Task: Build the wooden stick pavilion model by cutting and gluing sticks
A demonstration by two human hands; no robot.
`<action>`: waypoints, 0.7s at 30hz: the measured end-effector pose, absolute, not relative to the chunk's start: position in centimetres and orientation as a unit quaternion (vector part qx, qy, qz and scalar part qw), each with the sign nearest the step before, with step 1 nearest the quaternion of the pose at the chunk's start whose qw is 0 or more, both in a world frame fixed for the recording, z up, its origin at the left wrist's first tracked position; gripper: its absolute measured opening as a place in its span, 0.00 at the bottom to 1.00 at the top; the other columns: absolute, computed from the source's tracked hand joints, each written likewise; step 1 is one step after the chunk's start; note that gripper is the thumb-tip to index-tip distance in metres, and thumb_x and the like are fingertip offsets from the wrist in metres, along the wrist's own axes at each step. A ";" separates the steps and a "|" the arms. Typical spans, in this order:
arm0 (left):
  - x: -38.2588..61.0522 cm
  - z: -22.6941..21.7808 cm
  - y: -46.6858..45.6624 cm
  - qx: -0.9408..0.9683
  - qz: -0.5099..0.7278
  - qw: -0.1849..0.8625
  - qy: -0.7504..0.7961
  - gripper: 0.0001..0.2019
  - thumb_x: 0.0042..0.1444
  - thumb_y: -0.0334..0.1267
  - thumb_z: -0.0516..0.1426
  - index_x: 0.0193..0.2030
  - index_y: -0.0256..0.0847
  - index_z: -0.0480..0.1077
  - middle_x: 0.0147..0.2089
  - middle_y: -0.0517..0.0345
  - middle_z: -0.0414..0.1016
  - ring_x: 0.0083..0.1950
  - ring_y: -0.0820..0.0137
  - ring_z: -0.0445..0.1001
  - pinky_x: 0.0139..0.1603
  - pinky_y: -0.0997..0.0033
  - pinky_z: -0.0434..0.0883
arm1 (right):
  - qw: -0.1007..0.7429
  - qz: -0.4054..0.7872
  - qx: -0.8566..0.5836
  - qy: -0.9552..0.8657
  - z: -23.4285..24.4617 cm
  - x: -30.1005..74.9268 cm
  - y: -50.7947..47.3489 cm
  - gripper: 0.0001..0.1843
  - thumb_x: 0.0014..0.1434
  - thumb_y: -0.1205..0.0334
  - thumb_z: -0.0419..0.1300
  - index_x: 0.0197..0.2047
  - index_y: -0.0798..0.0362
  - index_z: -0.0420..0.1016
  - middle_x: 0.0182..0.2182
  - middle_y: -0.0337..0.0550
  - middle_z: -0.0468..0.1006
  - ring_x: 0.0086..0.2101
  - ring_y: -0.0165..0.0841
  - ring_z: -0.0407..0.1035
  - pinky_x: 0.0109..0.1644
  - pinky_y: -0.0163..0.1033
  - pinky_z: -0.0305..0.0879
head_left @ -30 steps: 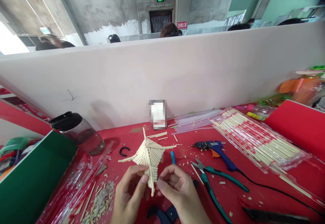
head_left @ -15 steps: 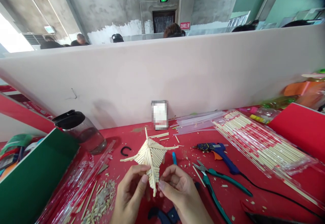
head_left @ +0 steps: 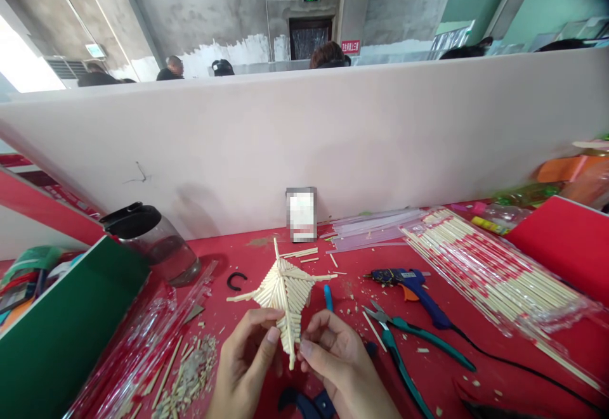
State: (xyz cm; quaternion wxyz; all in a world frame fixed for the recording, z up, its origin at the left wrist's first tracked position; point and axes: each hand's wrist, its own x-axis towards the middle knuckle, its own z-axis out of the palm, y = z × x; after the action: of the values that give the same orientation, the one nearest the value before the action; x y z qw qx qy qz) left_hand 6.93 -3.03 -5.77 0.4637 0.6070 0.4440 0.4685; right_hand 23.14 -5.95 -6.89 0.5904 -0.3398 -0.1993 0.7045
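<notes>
A pale roof-like model made of thin wooden sticks (head_left: 288, 292) stands above the red tabletop, with longer sticks jutting from its corners. My left hand (head_left: 252, 355) is closed on its lower left side, thumb and forefinger pinching near the front ridge. At the lower right edge of the model, my right hand (head_left: 335, 355) has thumb and fingers pressed together. Whatever lies between those fingertips is too small or hidden to name. Below the hands sits a dark blue tool (head_left: 309, 401), partly covered by my right hand.
To the right lie a blue glue gun (head_left: 404, 279), green-handled cutting pliers (head_left: 404, 349) and bagged wooden sticks (head_left: 495, 267). Stick scraps (head_left: 190, 368), a water jug (head_left: 152, 241) and a green board (head_left: 71, 311) are on the left. A white partition (head_left: 238, 146) stands behind.
The view has shifted slightly, moving the scene a little to the right. Both hands keep nearly the same pose at the stick model. Beyond the partition, a person's head has moved right.
</notes>
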 end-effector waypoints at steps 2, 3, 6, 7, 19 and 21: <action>6.9 -5.8 -3.1 0.600 0.462 0.478 0.445 0.12 0.66 0.48 0.60 0.46 0.42 0.77 0.30 0.59 0.80 0.26 0.69 0.76 0.27 0.75 0.73 | 0.589 0.691 -0.355 -0.223 -7.1 23.2 -5.9 0.25 0.42 0.52 0.82 0.33 0.54 0.74 0.27 0.37 0.79 0.27 0.28 0.71 0.34 0.32 0.68; 7.0 -5.7 -3.1 0.596 0.463 0.484 0.443 0.12 0.66 0.49 0.60 0.47 0.42 0.76 0.29 0.61 0.79 0.25 0.70 0.75 0.26 0.76 0.73 | 0.587 0.684 -0.363 -0.235 -7.1 23.2 -5.8 0.25 0.43 0.51 0.81 0.33 0.54 0.74 0.27 0.37 0.79 0.27 0.28 0.71 0.33 0.32 0.67; 7.1 -5.5 -3.1 0.590 0.466 0.491 0.440 0.14 0.65 0.50 0.60 0.46 0.42 0.76 0.27 0.61 0.78 0.23 0.69 0.75 0.25 0.75 0.73 | 0.582 0.675 -0.375 -0.256 -7.2 23.3 -5.8 0.24 0.45 0.50 0.80 0.34 0.54 0.73 0.27 0.38 0.79 0.27 0.28 0.71 0.33 0.32 0.67; 7.2 -5.4 -3.0 0.591 0.468 0.489 0.440 0.14 0.65 0.51 0.61 0.45 0.41 0.76 0.27 0.60 0.79 0.23 0.69 0.75 0.25 0.74 0.73 | 0.581 0.674 -0.375 -0.260 -7.2 23.3 -5.8 0.25 0.45 0.49 0.80 0.34 0.53 0.73 0.27 0.38 0.79 0.27 0.28 0.71 0.32 0.32 0.67; 7.2 -5.2 -3.0 0.606 0.478 0.452 0.447 0.13 0.64 0.48 0.61 0.44 0.41 0.78 0.30 0.58 0.81 0.26 0.68 0.77 0.27 0.75 0.74 | 0.574 0.636 -0.407 -0.315 -5.6 23.4 -5.5 0.25 0.49 0.43 0.76 0.34 0.52 0.72 0.26 0.36 0.76 0.27 0.29 0.69 0.33 0.34 0.68; 7.1 -5.3 -3.0 0.610 0.473 0.448 0.451 0.13 0.65 0.48 0.61 0.45 0.41 0.78 0.31 0.57 0.82 0.27 0.68 0.78 0.28 0.74 0.75 | 0.586 0.625 -0.406 -0.318 -6.1 23.4 -5.5 0.23 0.51 0.44 0.74 0.35 0.51 0.72 0.27 0.37 0.76 0.27 0.30 0.70 0.33 0.34 0.67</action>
State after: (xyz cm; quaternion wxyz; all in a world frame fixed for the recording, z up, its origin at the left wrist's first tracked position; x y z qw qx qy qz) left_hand 7.12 -3.00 -5.31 0.4476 0.6100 0.4510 0.4734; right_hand 23.38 -5.55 -6.08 0.5863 -0.4060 -0.3180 0.6248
